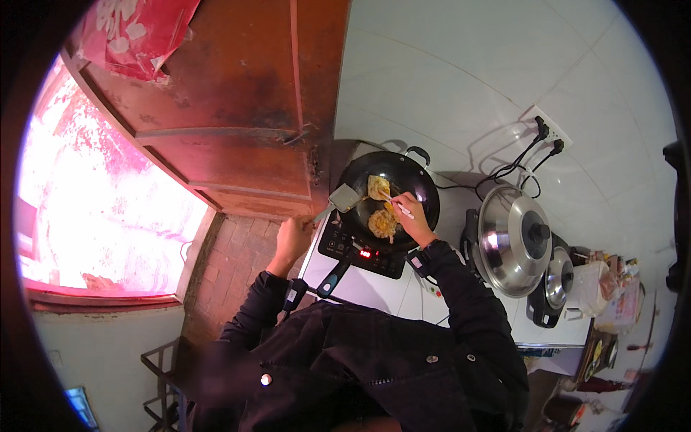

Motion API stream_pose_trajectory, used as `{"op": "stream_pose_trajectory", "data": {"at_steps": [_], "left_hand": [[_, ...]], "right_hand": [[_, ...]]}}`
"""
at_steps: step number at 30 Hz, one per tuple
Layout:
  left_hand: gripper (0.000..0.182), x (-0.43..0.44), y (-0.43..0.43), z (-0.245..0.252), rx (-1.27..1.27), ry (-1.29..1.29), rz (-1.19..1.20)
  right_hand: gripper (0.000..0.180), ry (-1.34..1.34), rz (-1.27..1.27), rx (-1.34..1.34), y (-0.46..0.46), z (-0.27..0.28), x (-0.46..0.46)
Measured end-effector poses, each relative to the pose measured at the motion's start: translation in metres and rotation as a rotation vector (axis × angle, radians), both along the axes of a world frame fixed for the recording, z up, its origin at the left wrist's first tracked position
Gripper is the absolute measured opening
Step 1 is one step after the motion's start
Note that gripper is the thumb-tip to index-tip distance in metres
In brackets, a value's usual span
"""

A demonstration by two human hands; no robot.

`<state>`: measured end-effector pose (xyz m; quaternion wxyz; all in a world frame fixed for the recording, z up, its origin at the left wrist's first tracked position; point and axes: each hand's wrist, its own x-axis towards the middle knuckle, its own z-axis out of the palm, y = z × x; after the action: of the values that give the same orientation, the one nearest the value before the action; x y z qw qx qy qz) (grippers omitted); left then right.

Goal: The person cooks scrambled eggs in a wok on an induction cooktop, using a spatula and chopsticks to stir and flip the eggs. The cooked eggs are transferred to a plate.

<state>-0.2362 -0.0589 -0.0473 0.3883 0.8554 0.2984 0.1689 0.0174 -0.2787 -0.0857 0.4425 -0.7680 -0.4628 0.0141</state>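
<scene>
A black wok (421, 186) sits on an induction cooker (388, 264) whose red display is lit. Two browned, fried egg-like pieces lie in it, an upper piece (378, 186) and a lower piece (381, 224). My left hand (294, 240) grips the handle of a spatula (344, 197), its flat blade over the wok's left side. In my right hand (413, 216) are pale chopsticks (405, 211), their tips at the upper piece. Part of the wok's inside is hidden under my right hand. The wok's long handle (333, 278) points towards me.
Right of the wok stands a pot with a domed steel lid (513, 240), then a smaller lidded pot (559, 275). Black cords run to a wall socket (548, 129). A brown door (243, 108) stands at the left, beside a brick floor (232, 259). A white container (588, 286) is farther right.
</scene>
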Motion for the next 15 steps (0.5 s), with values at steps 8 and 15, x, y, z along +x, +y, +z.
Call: {"op": "stream_pose_trajectory", "data": {"at_steps": [8,15], "left_hand": [[0.021,0.005,-0.008,0.003,-0.025,0.024,-0.003],[0.021,0.002,-0.007,-0.002,-0.01,0.068,-0.013]], "right_hand": [[0.009,-0.099,-0.044,0.096,0.015,-0.013,0.014],[0.01,-0.005,0.079,0.032,0.002,-0.007,0.003]]}}
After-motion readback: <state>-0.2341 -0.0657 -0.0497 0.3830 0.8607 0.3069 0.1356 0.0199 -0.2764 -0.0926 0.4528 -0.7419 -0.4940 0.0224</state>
